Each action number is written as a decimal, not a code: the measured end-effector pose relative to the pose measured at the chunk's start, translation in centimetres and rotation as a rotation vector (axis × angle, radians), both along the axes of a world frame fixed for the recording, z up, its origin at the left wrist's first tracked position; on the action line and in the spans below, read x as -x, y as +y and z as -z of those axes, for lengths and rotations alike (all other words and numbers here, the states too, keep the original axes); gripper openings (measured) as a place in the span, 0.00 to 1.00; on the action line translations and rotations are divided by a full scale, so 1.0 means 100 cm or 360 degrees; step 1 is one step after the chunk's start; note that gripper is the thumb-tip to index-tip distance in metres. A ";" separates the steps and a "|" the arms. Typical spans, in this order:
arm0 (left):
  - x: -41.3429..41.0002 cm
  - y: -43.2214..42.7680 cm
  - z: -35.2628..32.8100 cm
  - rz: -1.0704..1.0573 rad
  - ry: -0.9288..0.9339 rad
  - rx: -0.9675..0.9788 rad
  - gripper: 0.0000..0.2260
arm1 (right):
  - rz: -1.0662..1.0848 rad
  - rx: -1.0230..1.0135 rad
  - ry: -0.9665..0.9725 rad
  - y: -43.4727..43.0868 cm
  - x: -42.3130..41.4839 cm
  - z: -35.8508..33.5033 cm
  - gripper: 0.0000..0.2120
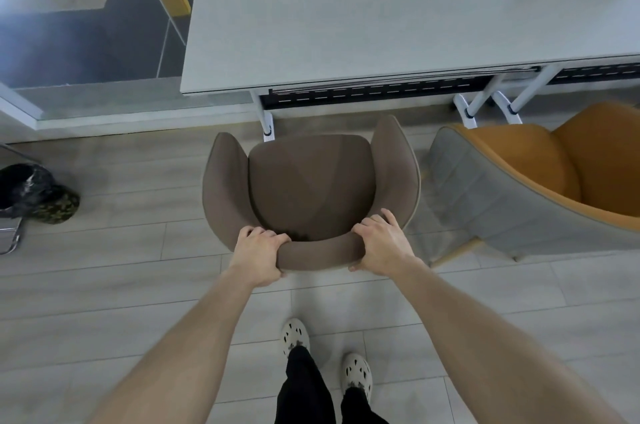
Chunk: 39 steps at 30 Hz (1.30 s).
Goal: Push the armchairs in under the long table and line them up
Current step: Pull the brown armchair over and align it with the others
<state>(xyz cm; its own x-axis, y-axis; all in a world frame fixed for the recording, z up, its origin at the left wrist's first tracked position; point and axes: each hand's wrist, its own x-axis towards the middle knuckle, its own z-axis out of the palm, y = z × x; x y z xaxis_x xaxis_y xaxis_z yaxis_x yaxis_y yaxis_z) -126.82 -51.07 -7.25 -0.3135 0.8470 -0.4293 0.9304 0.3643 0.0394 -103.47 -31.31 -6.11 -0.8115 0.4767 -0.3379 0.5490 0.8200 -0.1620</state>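
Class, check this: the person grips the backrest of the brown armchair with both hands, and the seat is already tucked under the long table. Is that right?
Not quite. Both the left hand and right hand do grip the brown armchair by its backrest, but the head view shows the whole seat still out on the floor, short of the long table.

Pale grey plank floor (104, 285), glass wall (86, 25) at left, black bin bag (24, 188) beside it.

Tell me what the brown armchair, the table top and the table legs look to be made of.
Brown armchair: matte woven fabric or faux suede, judging by its soft seams and piping.
Table top: pale grey laminate, probably; flat, faintly speckled, with a thin edge.
Table legs: white painted metal tube, smooth and glossy.
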 end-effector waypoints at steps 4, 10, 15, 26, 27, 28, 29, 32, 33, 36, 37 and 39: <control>-0.012 -0.006 0.000 -0.0014 0.0000 0.0005 0.31 | 0.0017 0.0015 0.0023 -0.004 -0.012 0.003 0.41; -0.023 -0.014 0.000 -0.0045 -0.0021 0.0005 0.30 | 0.0003 0.0024 0.0048 -0.009 -0.020 0.003 0.42; -0.027 -0.021 -0.001 -0.0034 -0.0022 0.0004 0.30 | 0.0003 0.0028 0.0037 -0.015 -0.024 0.005 0.43; -0.036 -0.033 -0.003 -0.0046 -0.0053 0.0002 0.31 | 0.0002 0.0024 0.0027 -0.029 -0.035 0.006 0.42; -0.037 -0.034 -0.002 -0.0045 -0.0049 0.0004 0.31 | 0.0000 0.0019 0.0028 -0.030 -0.036 0.008 0.42; -0.037 -0.035 -0.002 -0.0045 -0.0047 0.0008 0.31 | -0.0002 0.0014 0.0028 -0.031 -0.037 0.008 0.41; -0.038 -0.037 -0.001 -0.0047 -0.0047 0.0011 0.31 | -0.0005 0.0010 0.0028 -0.032 -0.038 0.009 0.41; -0.038 -0.039 0.002 -0.0051 -0.0043 0.0004 0.31 | -0.0014 -0.0001 0.0034 -0.033 -0.039 0.010 0.41; -0.039 -0.038 0.003 -0.0055 -0.0042 0.0005 0.32 | -0.0021 -0.0010 0.0033 -0.033 -0.039 0.011 0.41; -0.042 -0.037 0.001 -0.0080 -0.0046 0.0043 0.35 | -0.0058 -0.0028 0.0001 -0.035 -0.040 0.009 0.41; -0.045 -0.037 0.000 -0.0089 -0.0040 0.0052 0.37 | -0.0070 -0.0024 -0.0008 -0.035 -0.040 0.007 0.40; -0.052 -0.036 -0.005 -0.0106 -0.0020 0.0074 0.41 | -0.0093 0.0003 -0.0017 -0.033 -0.042 0.003 0.37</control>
